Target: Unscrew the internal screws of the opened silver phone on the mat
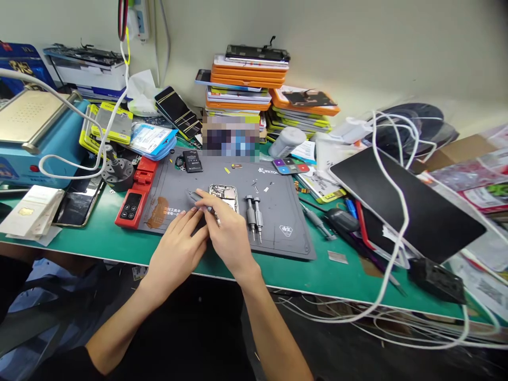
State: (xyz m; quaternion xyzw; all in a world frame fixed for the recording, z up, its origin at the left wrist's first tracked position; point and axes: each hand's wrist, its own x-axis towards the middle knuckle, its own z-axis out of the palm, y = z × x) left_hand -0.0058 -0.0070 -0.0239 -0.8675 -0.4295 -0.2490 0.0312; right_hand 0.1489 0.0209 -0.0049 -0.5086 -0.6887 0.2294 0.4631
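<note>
Two bare forearms are seen rising from the near edge of the green bench (119, 238) toward the grey repair mat (278, 211). At the mat's near-middle, the left hand (177, 246) is laid flat with fingers extended and loosely spread, nothing being gripped; its fingertips are placed just beside the right hand (226, 230). The right hand is closed around a grey screwdriver (195, 198), whose handle projects leftward above the knuckles. Just beyond both hands, the opened phone (224, 194) is shown lying flat near the mat's centre, its internal parts exposed and its near end hidden by the right hand. Two further screwdrivers (254, 214) are laid side by side just right of the phone, and small loose screws (256, 186) are scattered beyond them. A red tool (135, 198) lies against the mat's left edge. Near the mat's far-left corner a black battery (192, 160) is seen. White cables (392, 201) are draped over a dark tablet (408, 203) toward the bench's right end. Along the far edge, against the wall, stacked orange and yellow boxes (246, 84) are shown, and a blue machine (35, 137) occupies the far-left corner.
</note>
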